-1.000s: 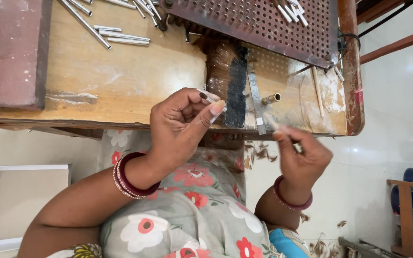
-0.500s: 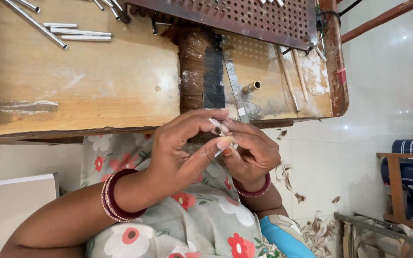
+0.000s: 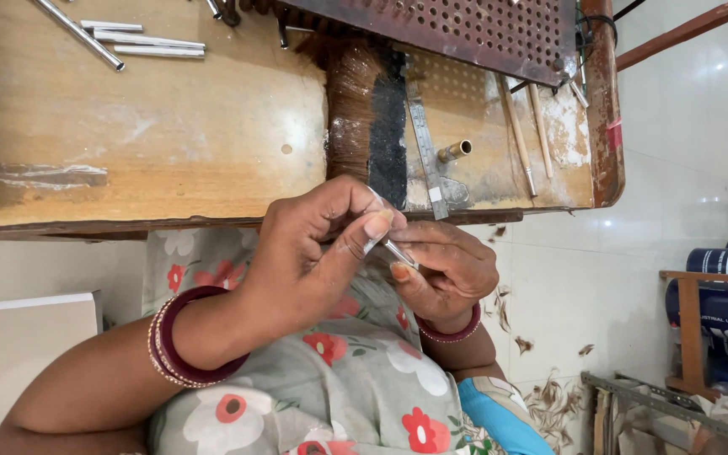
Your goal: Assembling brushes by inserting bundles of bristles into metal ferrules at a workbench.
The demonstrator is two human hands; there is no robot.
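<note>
Just below the surface's front edge, over a flowered lap, being pinched: a thin silvery metal pin (image 3: 398, 250), slanting between both hands. Gripping its upper end, fingers curled tight, thumb pressing toward forefinger: left hand (image 3: 309, 253), dark red bangles (image 3: 180, 347) ringing the wrist. Closing narrowly round the lower end from beneath, fingertips touching the left thumb: right hand (image 3: 448, 271). Lying just beyond on the wooden surface (image 3: 170, 143): a bundle of brown and black hair (image 3: 368, 109), a metal ruler (image 3: 425, 143) beside it, a small brass tube (image 3: 455, 152) near that. Resting well apart toward the far left: several metal rods (image 3: 141, 44). Covering the far edge: a rusty perforated plate (image 3: 465, 34).
</note>
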